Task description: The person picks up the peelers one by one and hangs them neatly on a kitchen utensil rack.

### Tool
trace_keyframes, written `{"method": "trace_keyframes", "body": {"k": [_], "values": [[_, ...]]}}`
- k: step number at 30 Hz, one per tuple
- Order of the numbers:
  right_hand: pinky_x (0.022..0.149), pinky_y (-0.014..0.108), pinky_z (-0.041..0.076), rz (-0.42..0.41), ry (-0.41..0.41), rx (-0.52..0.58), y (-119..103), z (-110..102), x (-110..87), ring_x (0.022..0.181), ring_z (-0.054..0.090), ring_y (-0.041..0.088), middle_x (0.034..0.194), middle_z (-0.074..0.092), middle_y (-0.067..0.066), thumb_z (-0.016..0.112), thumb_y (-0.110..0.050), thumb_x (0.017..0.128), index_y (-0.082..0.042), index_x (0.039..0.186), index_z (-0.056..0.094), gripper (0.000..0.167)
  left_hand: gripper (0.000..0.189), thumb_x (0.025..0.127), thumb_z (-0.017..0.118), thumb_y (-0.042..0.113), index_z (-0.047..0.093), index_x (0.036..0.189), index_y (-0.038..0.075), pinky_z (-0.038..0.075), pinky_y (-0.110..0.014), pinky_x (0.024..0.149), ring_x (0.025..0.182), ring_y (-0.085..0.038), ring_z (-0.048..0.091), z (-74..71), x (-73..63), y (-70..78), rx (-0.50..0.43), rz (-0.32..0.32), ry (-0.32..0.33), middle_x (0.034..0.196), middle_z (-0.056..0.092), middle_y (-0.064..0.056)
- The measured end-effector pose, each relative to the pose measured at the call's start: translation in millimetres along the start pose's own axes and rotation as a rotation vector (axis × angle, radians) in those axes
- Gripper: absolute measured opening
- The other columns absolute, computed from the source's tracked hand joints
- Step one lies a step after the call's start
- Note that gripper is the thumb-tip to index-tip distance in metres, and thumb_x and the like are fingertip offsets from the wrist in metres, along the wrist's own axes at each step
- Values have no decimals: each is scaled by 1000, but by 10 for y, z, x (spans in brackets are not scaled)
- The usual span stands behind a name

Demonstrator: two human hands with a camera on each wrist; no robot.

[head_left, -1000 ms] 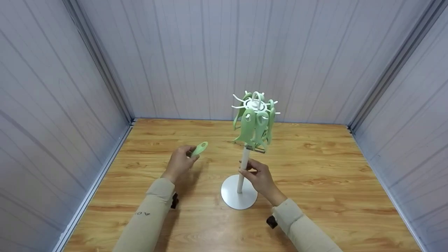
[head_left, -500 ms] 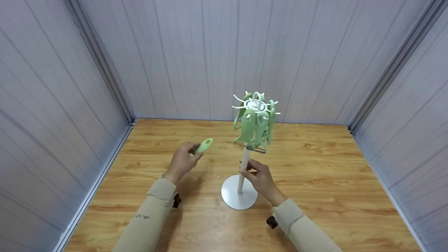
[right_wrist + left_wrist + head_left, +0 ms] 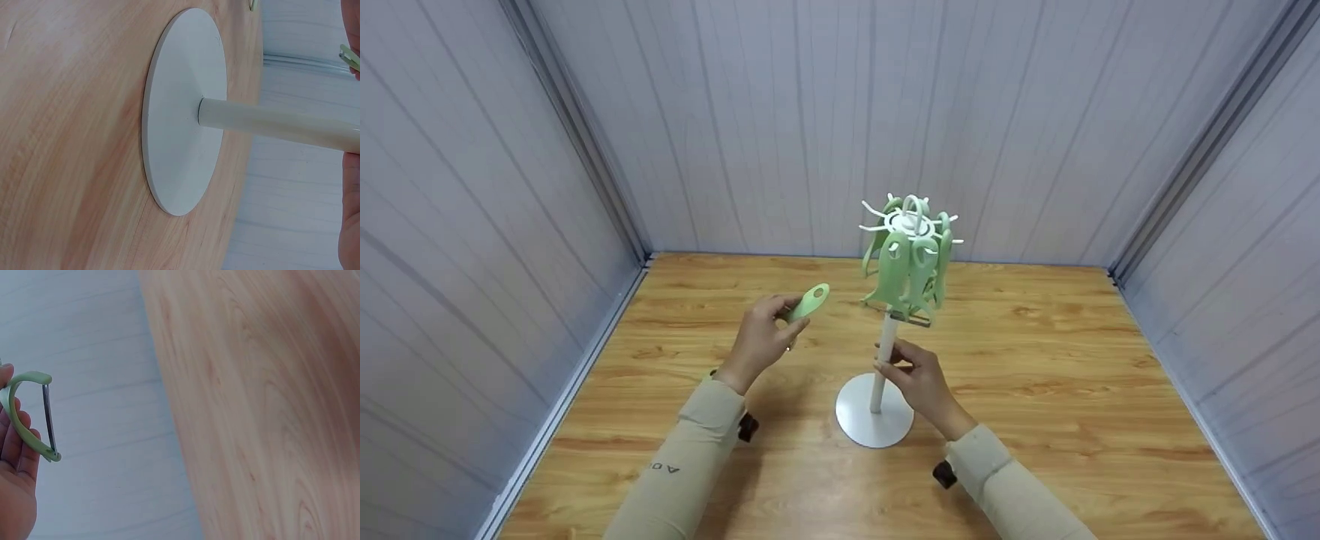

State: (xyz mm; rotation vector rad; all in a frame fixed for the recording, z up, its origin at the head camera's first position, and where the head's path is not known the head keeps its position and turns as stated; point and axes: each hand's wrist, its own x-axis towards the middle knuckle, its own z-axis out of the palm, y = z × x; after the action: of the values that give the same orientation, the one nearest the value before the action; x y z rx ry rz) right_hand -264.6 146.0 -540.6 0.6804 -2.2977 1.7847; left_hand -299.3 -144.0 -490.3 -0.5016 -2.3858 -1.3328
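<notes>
My left hand [image 3: 759, 336] holds a light green Y-shaped peeler [image 3: 813, 300] above the table, its holed handle end pointing up and right. In the left wrist view the peeler's metal blade [image 3: 49, 417] faces away from the palm. With thumb and fingers my right hand [image 3: 922, 381] grips the white pole [image 3: 888, 335] of an upright stand, below the hanging things. Several green peelers [image 3: 892, 274] hang by their handle holes from the white hook ring [image 3: 910, 222] on top. The round white base [image 3: 183, 146] rests flat on the table.
The wood-grain table [image 3: 1035, 360] is enclosed by pale panel walls [image 3: 840, 127] at the back and both sides. Several bare hooks stick out at the ring's left and right. A black wrist device [image 3: 944, 474] sits under the right cuff.
My left hand has moved right and away from me, carrying the peeler nearer to the stand. My right hand and the stand have stayed almost in place.
</notes>
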Motion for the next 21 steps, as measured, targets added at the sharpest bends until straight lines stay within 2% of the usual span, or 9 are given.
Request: {"method": "trace_keyframes", "body": {"k": [6, 9, 12, 19, 21], "values": [[81, 23, 63, 6, 6, 3, -1, -1, 1, 92, 68, 5, 110, 76, 26, 74, 0, 101, 7, 130, 72, 30, 30, 95, 84, 5, 77, 123, -4, 60, -26, 73, 95, -24, 71, 22, 30, 147, 1, 55, 20, 107, 75, -14], [81, 23, 63, 10, 6, 5, 1, 0, 2, 93, 68, 4, 111, 76, 28, 74, 0, 101, 7, 129, 73, 29, 28, 95, 84, 4, 78, 122, -4, 57, -21, 70, 94, -24, 71, 29, 44, 200, -13, 74, 29, 106, 75, -14], [81, 23, 63, 6, 9, 5, 7, 0, 2, 93, 68, 4, 112, 75, 29, 74, 1, 100, 7, 128, 73, 29, 27, 95, 84, 5, 78, 120, -3, 56, -21, 70, 94, -24, 72, 34, 55, 250, -16, 98, 36, 105, 75, -13], [81, 21, 63, -5, 9, 6, 10, 0, -1, 92, 67, 4, 109, 75, 28, 74, 1, 100, 8, 127, 73, 27, 28, 94, 86, 5, 78, 120, -2, 61, -39, 72, 94, -24, 71, 33, 69, 356, -7, 140, 61, 105, 75, -13], [81, 21, 63, -6, 10, 7, 7, 1, -1, 93, 67, 4, 109, 75, 27, 74, 1, 100, 7, 127, 73, 27, 29, 93, 86, 5, 78, 120, -2, 60, -37, 71, 94, -24, 71, 28, 72, 385, -6, 154, 66, 105, 75, -13]]}}
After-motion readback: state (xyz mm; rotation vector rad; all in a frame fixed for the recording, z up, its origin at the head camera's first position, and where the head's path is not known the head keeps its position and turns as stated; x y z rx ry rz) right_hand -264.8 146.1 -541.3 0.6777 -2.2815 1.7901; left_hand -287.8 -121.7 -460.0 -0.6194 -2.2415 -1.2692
